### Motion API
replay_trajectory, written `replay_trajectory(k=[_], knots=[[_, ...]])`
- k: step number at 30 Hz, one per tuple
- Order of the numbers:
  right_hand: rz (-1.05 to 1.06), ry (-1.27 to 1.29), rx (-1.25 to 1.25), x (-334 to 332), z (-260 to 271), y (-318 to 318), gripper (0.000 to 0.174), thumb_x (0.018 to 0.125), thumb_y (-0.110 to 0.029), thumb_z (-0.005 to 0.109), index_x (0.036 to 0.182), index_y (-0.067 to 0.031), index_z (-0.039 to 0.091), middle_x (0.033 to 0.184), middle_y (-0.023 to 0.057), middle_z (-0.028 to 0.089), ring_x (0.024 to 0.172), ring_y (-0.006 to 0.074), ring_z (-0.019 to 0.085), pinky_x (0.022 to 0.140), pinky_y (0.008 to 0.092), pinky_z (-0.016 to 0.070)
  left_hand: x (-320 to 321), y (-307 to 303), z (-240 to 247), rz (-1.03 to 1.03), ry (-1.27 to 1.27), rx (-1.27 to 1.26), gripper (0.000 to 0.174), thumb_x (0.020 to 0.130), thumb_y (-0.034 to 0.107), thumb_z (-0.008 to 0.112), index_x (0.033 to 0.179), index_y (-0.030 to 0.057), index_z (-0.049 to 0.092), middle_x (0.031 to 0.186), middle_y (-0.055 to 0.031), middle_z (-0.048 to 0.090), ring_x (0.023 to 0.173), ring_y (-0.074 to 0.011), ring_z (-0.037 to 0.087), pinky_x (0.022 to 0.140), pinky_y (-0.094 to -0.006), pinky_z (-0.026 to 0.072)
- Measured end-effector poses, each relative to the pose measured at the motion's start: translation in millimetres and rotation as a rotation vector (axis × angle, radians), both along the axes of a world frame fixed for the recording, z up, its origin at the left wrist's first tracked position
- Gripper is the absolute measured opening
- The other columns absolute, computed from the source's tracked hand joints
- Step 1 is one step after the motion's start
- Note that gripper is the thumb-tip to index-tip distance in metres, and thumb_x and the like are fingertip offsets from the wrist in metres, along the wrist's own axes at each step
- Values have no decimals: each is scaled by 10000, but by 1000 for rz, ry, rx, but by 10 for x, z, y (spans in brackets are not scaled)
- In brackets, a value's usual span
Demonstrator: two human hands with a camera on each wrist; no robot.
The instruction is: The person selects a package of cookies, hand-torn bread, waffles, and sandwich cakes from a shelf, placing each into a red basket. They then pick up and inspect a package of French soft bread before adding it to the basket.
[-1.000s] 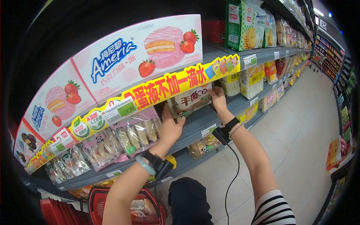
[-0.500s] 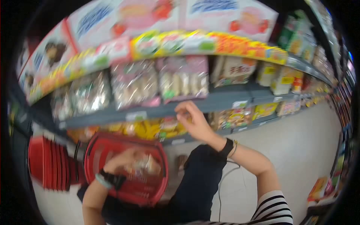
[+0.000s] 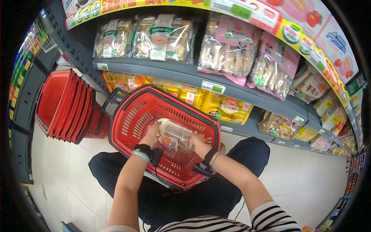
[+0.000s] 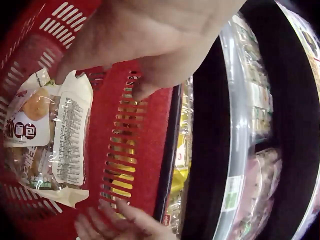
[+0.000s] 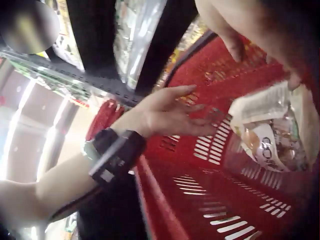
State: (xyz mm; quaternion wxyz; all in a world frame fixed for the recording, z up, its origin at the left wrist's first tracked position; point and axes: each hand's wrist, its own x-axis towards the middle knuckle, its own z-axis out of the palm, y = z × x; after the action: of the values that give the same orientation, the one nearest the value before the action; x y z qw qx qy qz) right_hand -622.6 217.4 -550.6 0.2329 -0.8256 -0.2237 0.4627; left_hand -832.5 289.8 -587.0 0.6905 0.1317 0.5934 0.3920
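Observation:
A bag of bread (image 3: pixel 174 133), with a clear window and a cream printed edge, lies inside a red shopping basket (image 3: pixel 119 116). My left hand (image 3: pixel 152 135) is at the bag's left end in the head view; its fingers look straight in the right wrist view. At the other end is my right hand (image 3: pixel 199 145), its fingers loosely extended. A fingertip of that hand meets the bag's pale edge (image 5: pixel 295 92) in the right wrist view. Neither hand curls round the bag.
Stacked red baskets (image 3: pixel 63 104) stand at the left. Ahead, a grey shelf (image 3: pixel 154 67) holds bread bags (image 3: pixel 228 50), with yellow packs (image 3: pixel 228 108) on the level below. My bent knees (image 3: pixel 247 154) flank the basket. A cord runs from a wrist camera.
Both hands have left the bread bag on the shelf and come down into the basket. The left arrived first, the right followed. The view has swung down and left.

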Motion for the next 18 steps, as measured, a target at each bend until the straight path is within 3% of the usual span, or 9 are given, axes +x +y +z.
replay_trajectory(k=[2,3,4,5,10,12,14,17,18], knots=[[-146,-1033,11,-124,-464,35,415,773,-288,624,1014,43,558,1016,226,592,995,300,582,837,411,443,70,-17,431,11,-96,-27,202,888,183,492,972,23,581,845,-77,619,729,-202,571,654,-323,463],[-146,-1030,12,-48,-414,45,415,773,-288,624,1014,43,558,1016,226,592,995,300,582,837,411,443,3,67,250,-2,79,4,210,886,184,495,968,15,588,864,-91,625,757,-218,583,678,-341,474],[-85,-404,42,176,-276,22,420,788,-312,603,1022,36,561,1018,225,596,992,307,584,829,438,452,-52,159,0,-18,255,35,219,884,186,499,964,7,596,884,-105,631,785,-233,595,702,-359,485],[-26,219,74,294,-208,36,428,804,-335,582,1030,28,564,1020,224,599,988,314,585,821,466,461,-162,289,-483,44,111,13,220,883,198,502,937,12,607,840,-92,623,723,-223,585,656,-352,487],[-9,-38,-45,176,-495,-58,325,759,-191,623,1024,-5,595,950,164,635,867,263,632,635,408,483,-309,185,-668,-341,384,37,342,827,349,564,930,31,630,836,-130,628,682,-253,616,519,-391,489],[31,-90,-85,154,-661,-157,305,760,-178,622,1015,-14,600,915,140,641,852,252,635,610,405,495,-233,138,-530,-170,283,-6,350,827,353,567,895,16,633,817,-125,631,689,-243,626,523,-391,492],[103,-312,-75,164,-1067,-279,384,840,-338,581,1003,8,549,901,157,628,691,240,642,530,403,525,-337,116,-774,-267,373,-17,332,824,346,565,889,31,645,817,-125,643,699,-239,635,553,-373,507],[218,38,-116,194,-1215,-507,350,807,-204,571,1119,-46,560,991,146,616,885,301,621,640,375,552,-334,234,-499,-638,746,-88,347,836,373,531,922,62,659,835,-131,647,690,-254,631,582,-376,516],[254,13,-100,39,-647,-515,312,835,-215,549,1103,-58,539,1031,135,605,877,341,612,684,387,538,-322,229,-399,-630,744,-84,347,836,373,531,922,62,659,835,-131,647,690,-254,631,582,-376,516]])
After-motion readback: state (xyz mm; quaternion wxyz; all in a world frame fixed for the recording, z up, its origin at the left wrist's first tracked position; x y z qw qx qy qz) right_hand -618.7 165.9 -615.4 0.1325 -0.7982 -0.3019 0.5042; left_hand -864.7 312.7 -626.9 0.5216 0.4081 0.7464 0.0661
